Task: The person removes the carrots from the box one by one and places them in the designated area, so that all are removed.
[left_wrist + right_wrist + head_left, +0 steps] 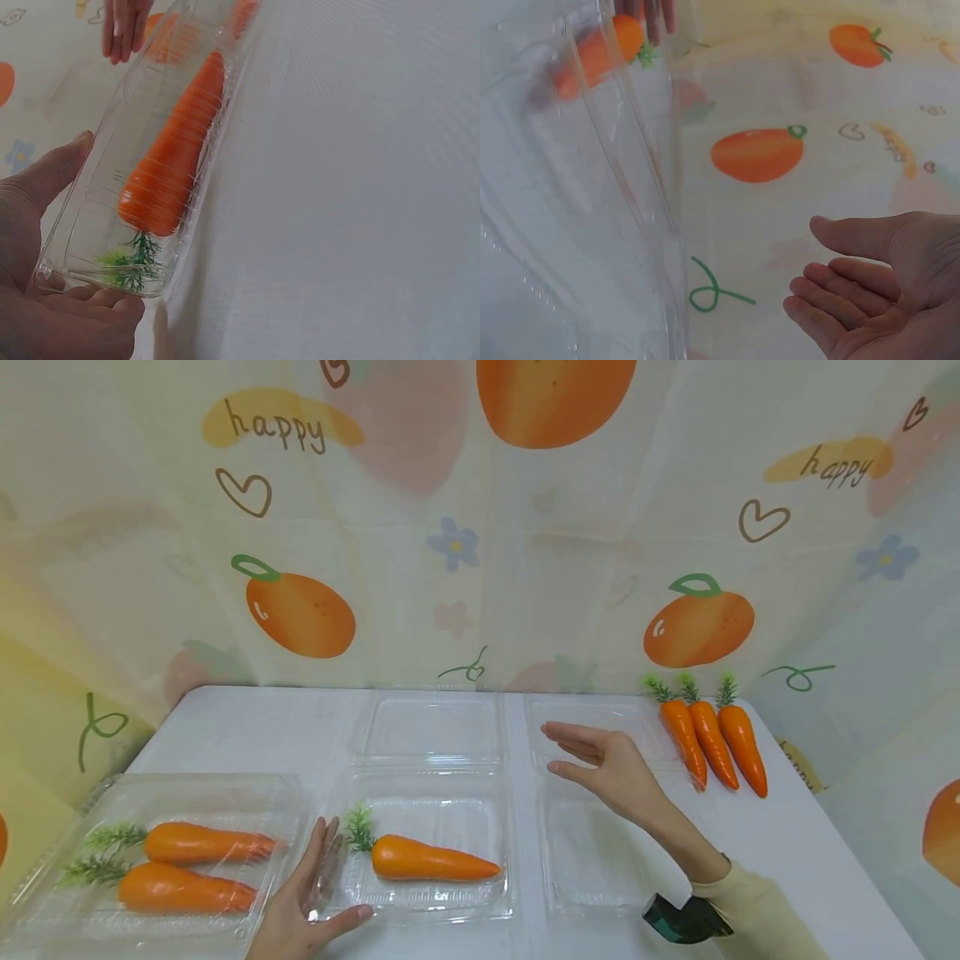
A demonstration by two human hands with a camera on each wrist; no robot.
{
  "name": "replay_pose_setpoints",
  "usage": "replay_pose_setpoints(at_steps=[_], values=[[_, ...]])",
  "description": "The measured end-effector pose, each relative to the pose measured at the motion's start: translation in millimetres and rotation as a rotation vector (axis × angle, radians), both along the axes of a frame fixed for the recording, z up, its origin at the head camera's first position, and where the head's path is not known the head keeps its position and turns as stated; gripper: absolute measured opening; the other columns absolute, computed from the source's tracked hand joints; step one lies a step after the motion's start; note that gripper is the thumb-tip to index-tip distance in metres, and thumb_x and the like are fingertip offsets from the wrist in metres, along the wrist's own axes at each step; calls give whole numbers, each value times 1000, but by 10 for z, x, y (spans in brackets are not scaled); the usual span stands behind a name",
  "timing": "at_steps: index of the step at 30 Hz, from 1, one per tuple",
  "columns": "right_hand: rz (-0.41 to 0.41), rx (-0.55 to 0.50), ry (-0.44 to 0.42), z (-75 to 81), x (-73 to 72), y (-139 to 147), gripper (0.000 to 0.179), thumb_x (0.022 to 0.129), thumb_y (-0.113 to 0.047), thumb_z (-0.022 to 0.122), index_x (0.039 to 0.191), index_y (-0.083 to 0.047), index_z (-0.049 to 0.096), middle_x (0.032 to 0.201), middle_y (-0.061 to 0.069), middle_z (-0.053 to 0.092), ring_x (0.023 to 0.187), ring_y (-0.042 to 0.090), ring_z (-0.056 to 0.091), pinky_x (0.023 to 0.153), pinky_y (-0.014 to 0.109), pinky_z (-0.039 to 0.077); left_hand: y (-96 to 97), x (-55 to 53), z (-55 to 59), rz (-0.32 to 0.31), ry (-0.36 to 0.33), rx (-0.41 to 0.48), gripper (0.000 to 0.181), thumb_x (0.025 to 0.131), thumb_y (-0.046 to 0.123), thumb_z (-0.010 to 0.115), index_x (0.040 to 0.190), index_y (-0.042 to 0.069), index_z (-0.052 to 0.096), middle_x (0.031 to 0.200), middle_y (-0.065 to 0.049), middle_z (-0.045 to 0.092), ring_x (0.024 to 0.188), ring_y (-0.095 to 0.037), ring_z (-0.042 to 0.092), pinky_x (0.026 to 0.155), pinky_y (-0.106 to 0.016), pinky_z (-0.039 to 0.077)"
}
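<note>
My left hand [294, 910] was spread at a clear rectangular plastic box [450, 814], tapered orange carrot [429, 859] inside, my right hand [613, 768] hovered, fingers extended.

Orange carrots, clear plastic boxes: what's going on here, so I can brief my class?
A person's left hand touches the left end of an open, rectangular clear plastic box holding one tapered orange carrot with a green top. Their right hand, holding nothing, is raised near another open box. Two carrots lie in a third box on the left, and three more carrots lie at the right of the white table.
</note>
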State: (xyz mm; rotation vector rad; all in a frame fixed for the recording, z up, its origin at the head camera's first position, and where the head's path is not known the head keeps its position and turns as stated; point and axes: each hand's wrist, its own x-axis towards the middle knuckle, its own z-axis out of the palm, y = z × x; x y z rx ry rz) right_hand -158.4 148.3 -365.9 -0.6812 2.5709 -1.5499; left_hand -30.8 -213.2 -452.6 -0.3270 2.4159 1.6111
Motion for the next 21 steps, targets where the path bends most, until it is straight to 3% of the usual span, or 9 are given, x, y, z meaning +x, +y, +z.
replay_pose_setpoints(at_steps=[9, 21], values=[[32, 18, 0, -19, 113, -235, 48, 88, -13, 73, 134, -3, 60, 132, 12, 62, 122, 30, 58, 96, 38, 51, -6, 14, -10, -4, 54, 18, 125, 73, 25, 87, 158, 19, -4, 164, -6, 8, 149, -31, 6, 115, -56, 12], [112, 49, 23, -111, 239, -488, 49, 88, -12, 74, 133, -2, 60, 132, 11, 62, 122, 31, 58, 100, 43, 48, -6, -5, -3, -11, 5, 1, 127, 73, 28, 87, 157, 20, -8, 164, -5, 6, 149, -31, 4, 116, -59, 11]])
